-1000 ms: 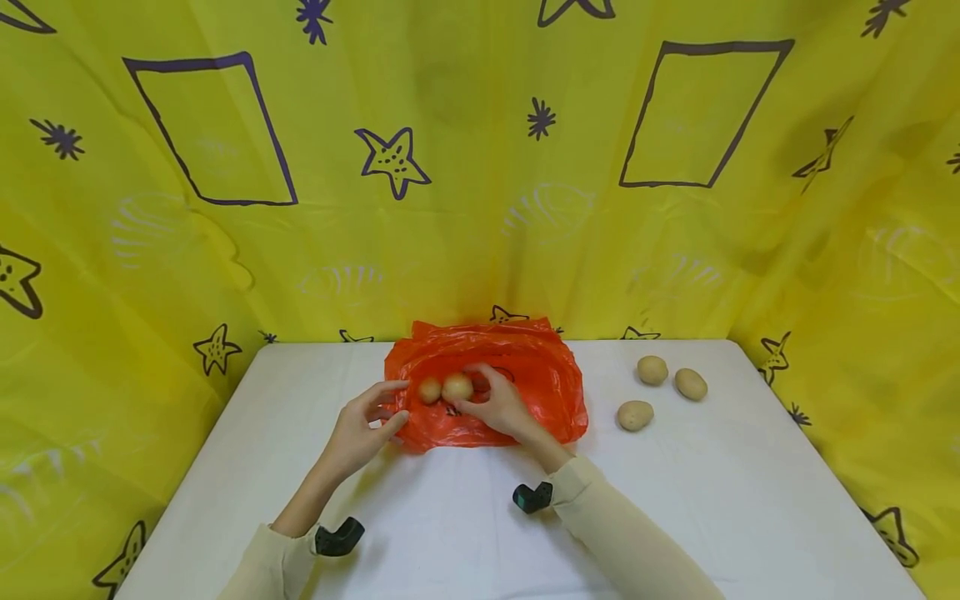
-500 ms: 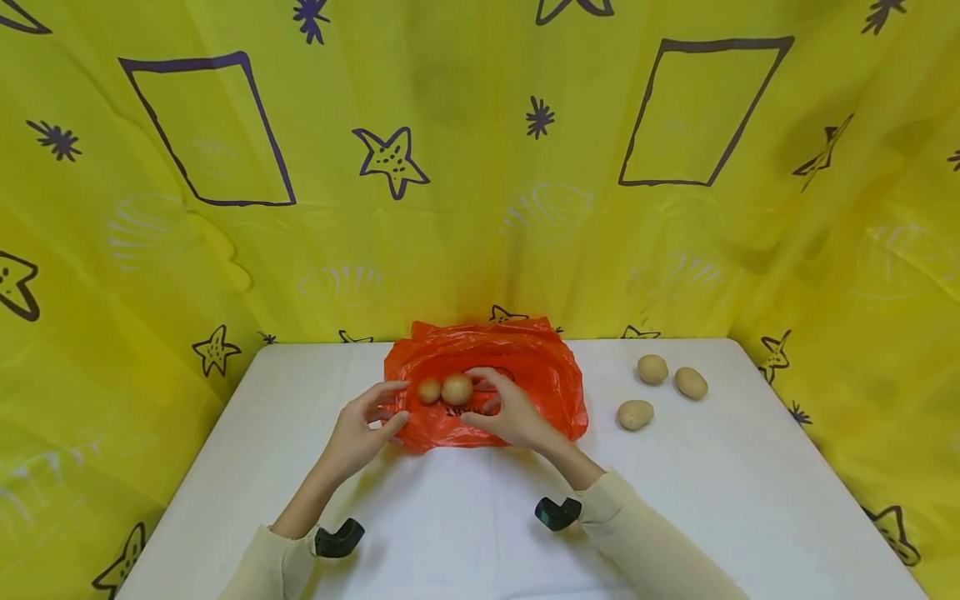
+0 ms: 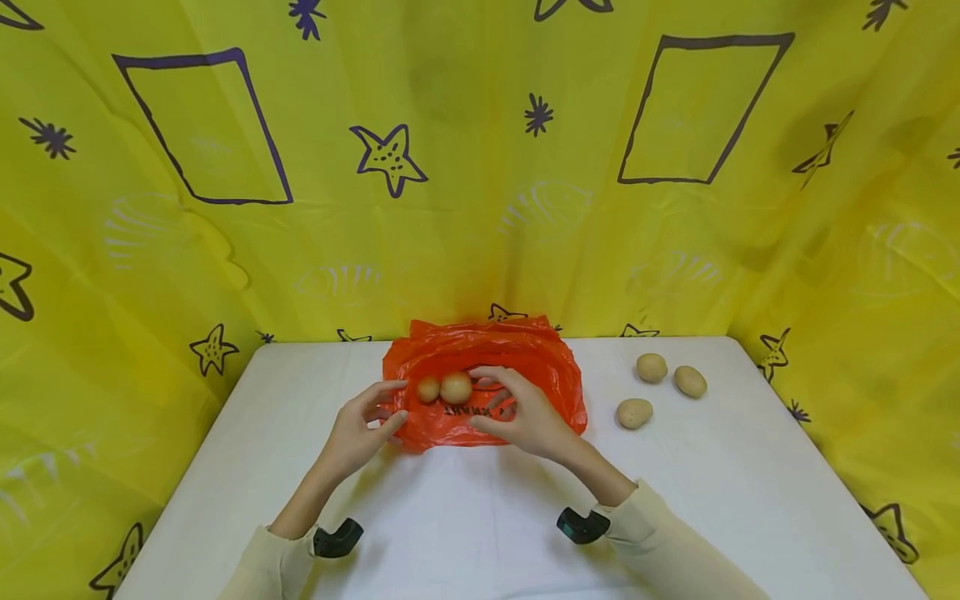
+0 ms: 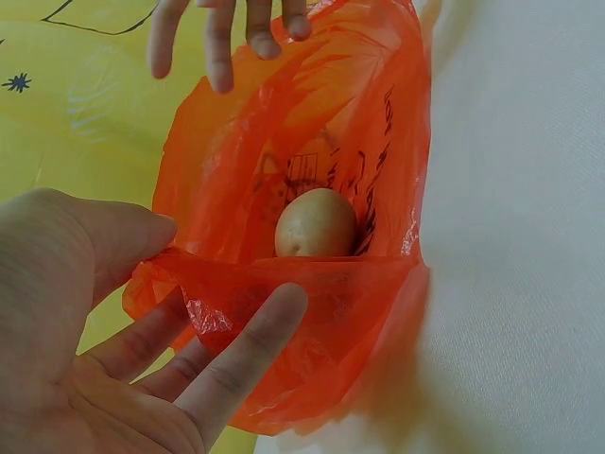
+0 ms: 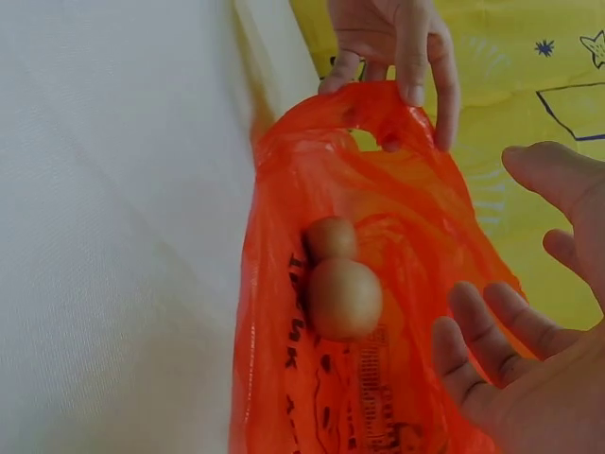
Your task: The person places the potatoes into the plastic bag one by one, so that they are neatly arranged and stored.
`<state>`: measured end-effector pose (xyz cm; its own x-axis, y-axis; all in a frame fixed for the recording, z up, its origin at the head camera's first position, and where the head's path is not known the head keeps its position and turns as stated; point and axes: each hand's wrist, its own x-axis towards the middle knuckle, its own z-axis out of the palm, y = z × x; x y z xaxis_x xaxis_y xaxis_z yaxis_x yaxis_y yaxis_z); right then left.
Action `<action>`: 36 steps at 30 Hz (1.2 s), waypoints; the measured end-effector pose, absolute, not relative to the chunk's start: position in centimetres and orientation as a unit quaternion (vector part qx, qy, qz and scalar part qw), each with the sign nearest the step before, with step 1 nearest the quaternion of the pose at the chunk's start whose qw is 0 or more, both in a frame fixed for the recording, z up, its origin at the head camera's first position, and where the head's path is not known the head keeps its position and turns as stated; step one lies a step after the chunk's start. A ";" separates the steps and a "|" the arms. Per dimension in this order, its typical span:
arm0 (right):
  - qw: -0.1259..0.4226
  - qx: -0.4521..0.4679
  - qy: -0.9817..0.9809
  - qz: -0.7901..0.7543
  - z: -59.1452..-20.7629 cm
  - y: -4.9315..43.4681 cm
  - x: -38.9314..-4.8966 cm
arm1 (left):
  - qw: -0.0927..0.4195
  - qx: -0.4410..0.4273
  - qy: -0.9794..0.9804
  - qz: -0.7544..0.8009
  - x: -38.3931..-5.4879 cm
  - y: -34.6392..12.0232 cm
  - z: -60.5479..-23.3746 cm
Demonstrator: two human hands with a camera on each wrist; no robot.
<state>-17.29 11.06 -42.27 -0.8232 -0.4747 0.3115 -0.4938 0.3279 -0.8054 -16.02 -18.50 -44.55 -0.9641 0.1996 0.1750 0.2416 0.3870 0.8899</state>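
Note:
A red plastic bag point(image 3: 551, 375) lies spread with its mouth gaping at the table's back middle. Two round potatoes, a larger one point(image 3: 456, 388) and a smaller one point(image 3: 428, 390), rest inside, touching each other. My left hand point(image 3: 360, 425) holds the bag's left rim, thumb at the edge and fingers against the outer side; some fingers show through the plastic in the left wrist view. Over the bag's right half, my right hand point(image 3: 528, 417) hovers with fingers spread and holds nothing. The left wrist view shows just one potato point(image 4: 317, 223); the raised rim partly covers it.
Three potatoes lie on the white table point(image 3: 712, 500) right of the bag: one at the back point(image 3: 651, 367), one farther right point(image 3: 690, 382) and one nearer point(image 3: 634, 413). A yellow patterned curtain point(image 3: 465, 250) encloses the table's back and sides.
My right hand has let go of the larger potato inside the bag and drawn back to the right, its fingers spreading. The left hand stays at the bag's rim.

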 end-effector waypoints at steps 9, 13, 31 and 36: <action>0.062 0.315 -0.812 0.487 -41.4 12.1 -16.1 | 0.023 -0.137 -0.830 -0.541 -16.0 -18.5 -44.5; 0.079 0.323 -0.806 0.489 -41.1 12.5 -15.8 | 0.024 -0.140 -0.828 -0.543 -15.9 -18.4 -44.5; 0.196 0.327 -0.787 0.486 -41.7 15.6 -15.6 | 0.022 -0.141 -0.829 -0.541 -15.9 -18.4 -44.5; 0.247 0.302 -0.786 0.479 -42.4 17.4 -15.7 | 0.023 -0.139 -0.830 -0.539 -16.0 -18.4 -44.6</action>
